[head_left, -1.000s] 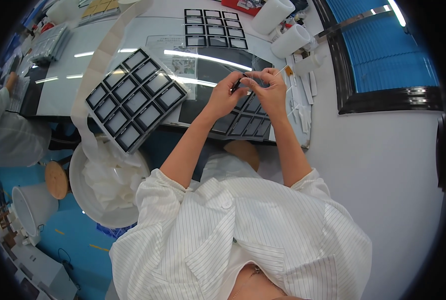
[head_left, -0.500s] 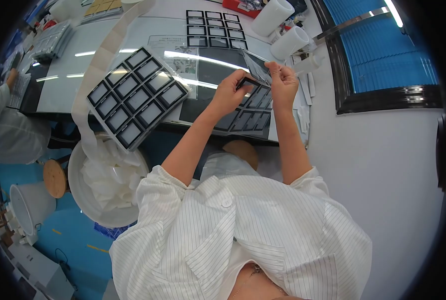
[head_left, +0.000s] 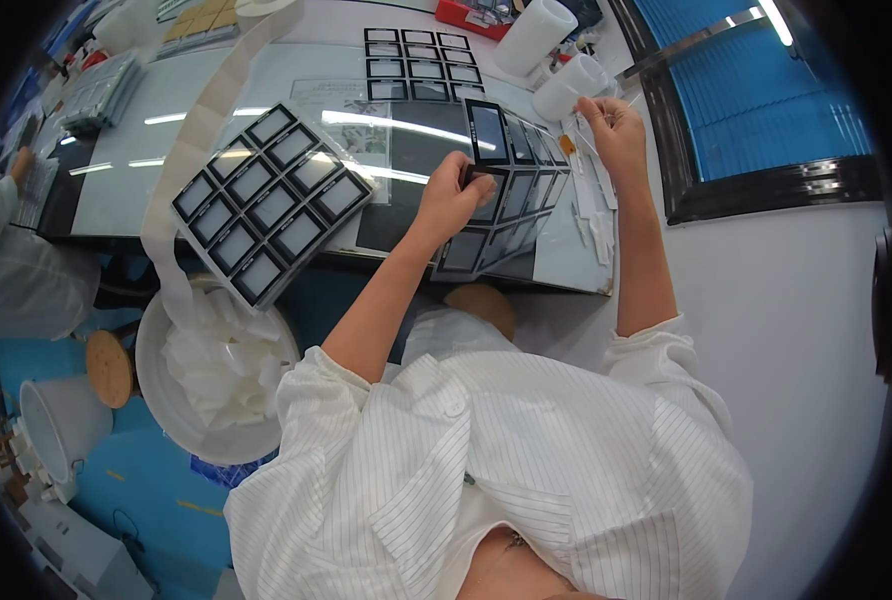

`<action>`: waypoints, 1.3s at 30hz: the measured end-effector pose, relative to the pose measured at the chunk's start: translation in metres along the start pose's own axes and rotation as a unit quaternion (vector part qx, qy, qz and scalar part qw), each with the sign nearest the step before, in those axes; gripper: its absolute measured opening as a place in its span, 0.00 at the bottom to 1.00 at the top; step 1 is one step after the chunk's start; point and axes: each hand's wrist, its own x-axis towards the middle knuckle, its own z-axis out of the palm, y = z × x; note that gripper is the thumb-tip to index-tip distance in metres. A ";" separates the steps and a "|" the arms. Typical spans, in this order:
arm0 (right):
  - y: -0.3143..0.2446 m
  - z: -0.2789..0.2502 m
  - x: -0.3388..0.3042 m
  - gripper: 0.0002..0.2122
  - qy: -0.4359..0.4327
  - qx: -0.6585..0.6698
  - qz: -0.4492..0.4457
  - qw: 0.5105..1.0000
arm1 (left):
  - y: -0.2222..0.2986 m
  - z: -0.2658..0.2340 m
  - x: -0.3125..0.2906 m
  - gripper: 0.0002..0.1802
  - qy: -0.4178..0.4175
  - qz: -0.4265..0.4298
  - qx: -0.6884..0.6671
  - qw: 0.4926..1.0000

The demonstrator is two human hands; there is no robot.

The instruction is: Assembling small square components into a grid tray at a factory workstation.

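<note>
My left hand [head_left: 451,203] is closed, thumb and fingers pinching the left edge of a sheet of black-framed panels [head_left: 514,192]. The sheet looks bent, its upper part raised from the table and reflecting light. Off to the right and apart from the sheet, my right hand [head_left: 616,135] is raised with its fingers pinched together. Whatever it holds, if anything, is too small to make out. A second grid of black-framed panels [head_left: 271,205], on a stack with clear film, lies tilted at the table's front edge. Another such grid [head_left: 423,64] lies flat behind my left hand.
A long pale strip [head_left: 194,140] runs over the table into a white bin [head_left: 151,375] of crumpled film. White rolls [head_left: 536,35] and a red tray [head_left: 474,16] stand at the back. Thin white strips [head_left: 596,215] lie at right, near a window frame [head_left: 766,195]. Someone sits at far left.
My right hand has moved right and slightly up, away from the sheet. The sheet's upper part now faces me more, showing its framed panels. My left hand keeps its grip at the left edge.
</note>
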 end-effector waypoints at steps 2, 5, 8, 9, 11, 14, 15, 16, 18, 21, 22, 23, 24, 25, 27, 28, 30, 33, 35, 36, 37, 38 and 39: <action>-0.007 -0.003 -0.004 0.13 -0.010 -0.058 -0.052 0.997 | 0.000 -0.002 0.000 0.09 -0.020 0.007 0.002 1.000; -0.012 -0.010 0.001 0.14 -0.010 -0.110 -0.104 0.988 | -0.004 -0.009 -0.002 0.08 -0.041 -0.003 -0.006 0.999; 0.006 -0.041 0.023 0.15 0.018 -0.079 -0.035 0.996 | -0.012 -0.015 -0.007 0.09 -0.029 -0.034 -0.023 0.999; 0.008 -0.048 0.030 0.15 0.029 -0.047 0.033 0.998 | -0.014 -0.018 -0.007 0.11 -0.007 -0.049 -0.028 0.998; 0.008 -0.054 0.030 0.15 0.000 -0.060 0.036 0.998 | -0.019 -0.017 -0.010 0.12 -0.002 -0.066 -0.048 0.997; -0.008 -0.050 0.021 0.16 -0.048 -0.061 0.046 0.996 | -0.020 -0.019 -0.009 0.17 -0.018 -0.087 -0.053 0.995; -0.016 -0.046 0.017 0.16 -0.062 -0.048 0.053 0.996 | -0.016 -0.018 -0.007 0.21 -0.039 -0.090 -0.037 0.994; -0.019 -0.043 0.013 0.16 -0.061 -0.049 0.053 0.996 | -0.011 -0.017 -0.005 0.21 -0.041 -0.090 -0.037 0.994; -0.023 -0.037 0.003 0.16 -0.096 -0.074 -0.047 0.992 | 0.009 -0.012 -0.004 0.30 -0.075 -0.103 0.054 0.990; -0.043 -0.027 -0.009 0.16 -0.071 -0.096 -0.130 0.984 | 0.018 0.001 0.004 0.35 -0.043 -0.076 -0.011 0.996; -0.048 -0.023 -0.013 0.16 -0.044 -0.080 -0.164 0.982 | 0.022 0.004 0.008 0.35 -0.044 -0.075 -0.010 0.996; -0.054 -0.020 -0.018 0.15 -0.028 -0.099 -0.181 0.978 | 0.029 0.006 0.013 0.34 -0.042 -0.068 -0.067 0.995; -0.059 -0.021 -0.019 0.15 -0.025 -0.099 -0.181 0.978 | 0.036 0.008 0.017 0.34 -0.040 -0.061 -0.123 0.990; -0.062 -0.022 -0.020 0.14 -0.026 -0.101 -0.171 0.980 | 0.044 0.002 0.021 0.31 -0.060 -0.088 -0.084 0.991; -0.069 -0.022 -0.019 0.14 -0.025 -0.100 -0.171 0.980 | 0.040 0.001 0.032 0.26 -0.018 -0.049 -0.126 0.991; -0.068 -0.021 -0.018 0.13 -0.017 -0.101 -0.159 0.982 | 0.038 0.003 0.038 0.22 0.021 -0.014 -0.170 0.985; -0.061 -0.020 -0.014 0.12 0.002 -0.106 -0.151 0.983 | 0.038 0.021 0.043 0.17 0.031 0.028 -0.170 0.985; -0.066 -0.018 -0.015 0.11 -0.060 0.021 -0.059 0.996 | 0.062 0.043 0.032 0.17 0.116 0.202 0.174 0.957; -0.081 -0.014 -0.021 0.11 -0.081 0.084 -0.026 0.993 | 0.091 0.056 0.024 0.18 0.145 0.232 0.178 0.945; -0.089 -0.013 -0.022 0.11 -0.113 0.146 0.007 0.983 | 0.099 0.061 0.023 0.18 0.182 0.256 0.180 0.932; -0.090 -0.009 -0.023 0.11 -0.105 0.148 0.002 0.983 | 0.101 0.063 0.024 0.19 0.195 0.272 0.203 0.920; -0.087 -0.004 -0.023 0.12 -0.099 0.152 -0.040 0.983 | 0.104 0.065 0.025 0.19 0.188 0.280 0.204 0.919; -0.087 -0.001 -0.023 0.14 -0.092 0.155 -0.081 0.980 | 0.106 0.067 0.025 0.19 0.185 0.278 0.231 0.914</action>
